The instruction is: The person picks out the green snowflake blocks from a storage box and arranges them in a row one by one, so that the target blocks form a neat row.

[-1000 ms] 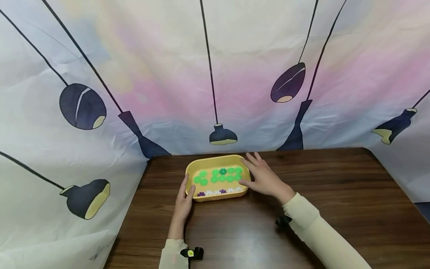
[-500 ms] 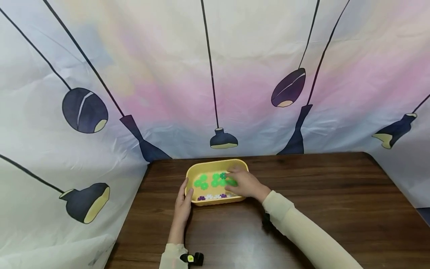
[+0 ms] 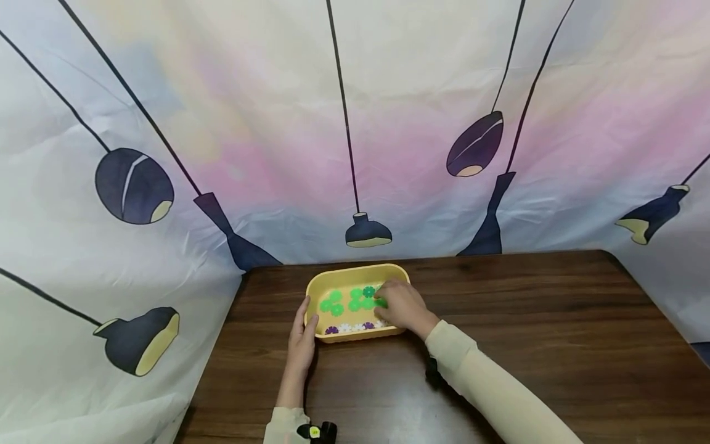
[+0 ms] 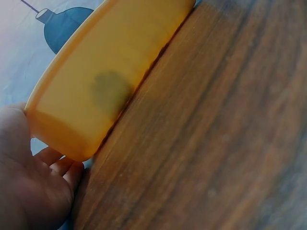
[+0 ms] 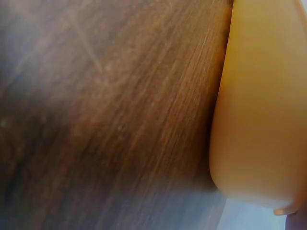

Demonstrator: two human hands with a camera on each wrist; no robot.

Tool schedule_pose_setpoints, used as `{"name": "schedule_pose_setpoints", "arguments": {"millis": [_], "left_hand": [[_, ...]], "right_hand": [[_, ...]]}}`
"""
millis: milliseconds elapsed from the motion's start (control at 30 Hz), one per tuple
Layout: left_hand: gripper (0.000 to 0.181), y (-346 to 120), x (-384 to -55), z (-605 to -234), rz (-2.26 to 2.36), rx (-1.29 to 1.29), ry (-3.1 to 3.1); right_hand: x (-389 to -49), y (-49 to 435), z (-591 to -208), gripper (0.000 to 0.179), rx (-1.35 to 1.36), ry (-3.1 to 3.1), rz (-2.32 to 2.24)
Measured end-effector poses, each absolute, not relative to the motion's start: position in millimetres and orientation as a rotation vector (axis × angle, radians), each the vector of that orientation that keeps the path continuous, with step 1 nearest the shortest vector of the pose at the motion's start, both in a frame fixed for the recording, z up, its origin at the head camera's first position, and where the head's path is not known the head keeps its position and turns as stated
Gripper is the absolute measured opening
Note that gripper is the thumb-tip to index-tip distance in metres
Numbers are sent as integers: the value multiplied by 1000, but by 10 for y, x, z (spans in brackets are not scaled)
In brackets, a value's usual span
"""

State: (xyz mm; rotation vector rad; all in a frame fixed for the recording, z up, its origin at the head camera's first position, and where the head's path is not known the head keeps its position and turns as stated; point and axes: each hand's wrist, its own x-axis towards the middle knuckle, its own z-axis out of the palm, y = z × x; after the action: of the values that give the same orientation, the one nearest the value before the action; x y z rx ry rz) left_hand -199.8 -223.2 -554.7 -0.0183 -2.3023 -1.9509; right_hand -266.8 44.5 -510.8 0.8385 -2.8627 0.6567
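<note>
A yellow plastic basin stands on the table, holding light green flower-shaped pieces and one darker green flower-shaped piece. White and purple flower-shaped pieces line its near side. At the left end my left hand grips the basin, thumb by the rim and fingers against the outer wall, as the left wrist view also shows. My right hand reaches into the right end, fingers and thumb curled about green pieces, partly hidden. From the right wrist, only the basin's outer wall and the table are plain.
The brown wooden table extends to both sides and in front of the basin. Behind it hangs a fabric backdrop printed with dark lamps. A black camera strap sits on the left sleeve.
My right hand has moved left and down from the basin's right rim into it, its spread fingers curling over the green pieces at that end. The left hand keeps its grip.
</note>
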Motion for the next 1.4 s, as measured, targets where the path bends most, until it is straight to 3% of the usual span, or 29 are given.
{"name": "schedule_pose_setpoints", "arguments": {"millis": [133,267,433,667,1000,1400], "left_hand": [[59,-2231,-2008,-5534,-1952,-17,-2308],[59,-2233,-2025,-5539,-1945,-4,-2317],[60,-2235,-2008,-5548,-1949,6,-2309],[60,-2268,-2015,-5533,-1949,4,-2285],[61,-2252,-2002,-5516,-1960,38,-2278],[60,-2237,-2027,-5525,-1963,42,-2298]], "right_hand": [[-2671,444,-5097,13,864,-2882,569],[-2692,441,-5087,34,895,-2903,483],[-2687,421,-5063,29,920,-2954,444],[-2746,356,-5049,49,971,-2937,367],[-2777,301,-5056,56,921,-2968,448],[-2768,177,-5048,33,651,-3068,468]]}}
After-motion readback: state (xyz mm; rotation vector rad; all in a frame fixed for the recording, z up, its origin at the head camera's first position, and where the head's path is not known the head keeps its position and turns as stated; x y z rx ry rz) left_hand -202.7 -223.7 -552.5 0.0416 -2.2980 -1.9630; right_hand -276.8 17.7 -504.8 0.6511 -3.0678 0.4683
